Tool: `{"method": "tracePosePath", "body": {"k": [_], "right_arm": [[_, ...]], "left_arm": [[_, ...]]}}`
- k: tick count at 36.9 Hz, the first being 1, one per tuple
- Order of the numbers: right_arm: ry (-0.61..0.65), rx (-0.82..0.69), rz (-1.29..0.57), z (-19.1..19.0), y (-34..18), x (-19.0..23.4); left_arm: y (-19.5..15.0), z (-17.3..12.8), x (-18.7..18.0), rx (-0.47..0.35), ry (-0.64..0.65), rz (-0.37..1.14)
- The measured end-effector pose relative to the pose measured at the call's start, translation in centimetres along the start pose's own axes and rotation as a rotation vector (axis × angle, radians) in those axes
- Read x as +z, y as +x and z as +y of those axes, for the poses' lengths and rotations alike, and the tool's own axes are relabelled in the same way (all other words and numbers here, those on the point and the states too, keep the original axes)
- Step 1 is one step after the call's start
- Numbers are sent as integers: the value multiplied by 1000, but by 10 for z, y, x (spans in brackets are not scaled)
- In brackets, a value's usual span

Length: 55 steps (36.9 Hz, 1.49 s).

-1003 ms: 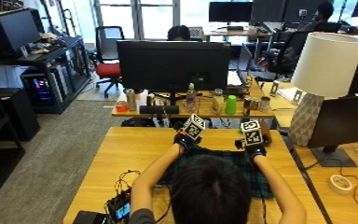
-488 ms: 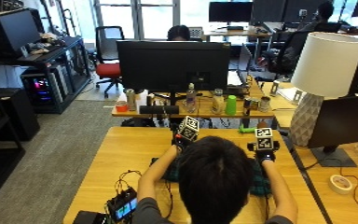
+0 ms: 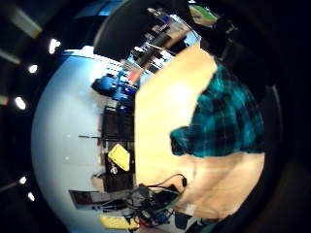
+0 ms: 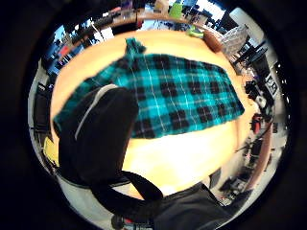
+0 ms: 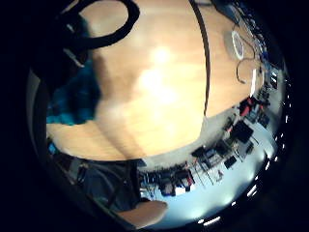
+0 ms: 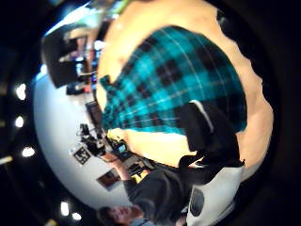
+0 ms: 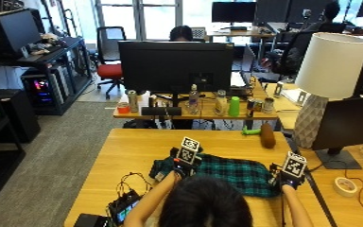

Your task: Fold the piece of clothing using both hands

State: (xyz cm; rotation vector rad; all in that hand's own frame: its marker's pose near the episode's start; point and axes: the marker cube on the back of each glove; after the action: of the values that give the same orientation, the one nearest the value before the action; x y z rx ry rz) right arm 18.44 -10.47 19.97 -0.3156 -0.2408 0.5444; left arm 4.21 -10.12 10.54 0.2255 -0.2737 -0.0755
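1. The teal and black plaid shirt [image 7: 235, 171] lies spread flat on the wooden bench [image 7: 137, 146], with its long axis running side to side between the two hands.

2. The left hand [image 7: 183, 166] is over the shirt's left part. In the left thumb side palm view a black thumb [image 4: 103, 136] hangs above the plaid, and the cloth stretches away past the fingers on that side. I cannot see whether the thumb touches the cloth.

3. The right hand [image 7: 286, 178] sits at the shirt's right end, just at or beyond its edge. In the right little finger side palm view mostly bare bench shows, with only a sliver of plaid at the margin. The shirt therefore lies inward of these fingers, toward the other hand.

4. In my judgement neither hand is nearer by much. Each stands at its own end, the left more over the cloth and the right more off it.

5. Whether the fingers of either hand are straight or curled, the pictures do not let me tell, and no pinch on the cloth is visible.

6. The fold probably turns on carrying one end across the long axis toward the other.
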Motion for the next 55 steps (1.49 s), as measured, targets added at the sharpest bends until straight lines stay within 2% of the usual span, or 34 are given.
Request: {"method": "tracePosePath", "body": {"k": [2, 6, 9, 12, 15, 18, 25, 29, 33, 40, 46, 49, 52, 55], "right_arm": [[12, -19, 18, 0, 8, 19], [65, 46, 83, 15, 8, 46], [35, 91, 109, 69, -8, 49], [-63, 67, 158, 112, -27, 54], [-52, 65, 252, 113, -34, 57], [-33, 49, 295, 110, -39, 57], [118, 73, 278, 98, -46, 53], [173, -3, 258, 95, -56, 55], [224, -77, 221, 89, -61, 53], [222, -23, 122, 84, -52, 48], [215, -17, 85, 82, -46, 34], [280, 0, 91, 59, -40, 19], [267, -72, 47, 17, -41, 11], [286, -131, -3, 10, -58, -13]], "left_arm": [[8, 22, 8, 15, -123, 44], [26, 33, 56, 30, -412, 63], [34, 46, 81, 20, -637, 39], [37, 46, 100, -1, -722, 77], [37, 36, 111, 26, -736, 178], [35, 29, 111, 25, -759, 213], [35, 26, 107, 33, -793, 219], [35, 23, 109, 17, -757, 223], [35, 26, 109, 37, -758, 242], [39, 36, 109, 38, -793, 296], [34, 29, 102, 24, -742, 366], [28, 23, 94, -13, -735, 456], [20, 22, 82, -28, -759, 534], [7, 19, 68, -34, -717, 558]]}}
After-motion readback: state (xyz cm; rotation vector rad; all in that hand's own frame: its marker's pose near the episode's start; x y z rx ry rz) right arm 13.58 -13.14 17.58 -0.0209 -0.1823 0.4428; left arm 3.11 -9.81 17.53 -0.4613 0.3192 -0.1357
